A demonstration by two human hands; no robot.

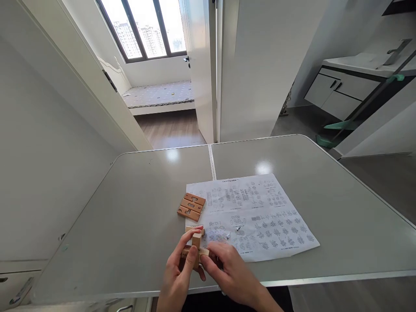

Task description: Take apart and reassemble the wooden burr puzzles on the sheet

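Low in the middle of the frame we hold a wooden puzzle (195,250) between both hands, just above the near edge of the table (123,216). Our left hand (177,277) pinches it from the left, thumb and fingers closed on the crossed blocks. Our right hand (231,272) grips its right side, fingers curled around a block. Just above the puzzle in the frame, three flat pieces (191,206) lie side by side, touching one another, at the left edge of the sheet (260,216). The sheet lies flat, right of centre.
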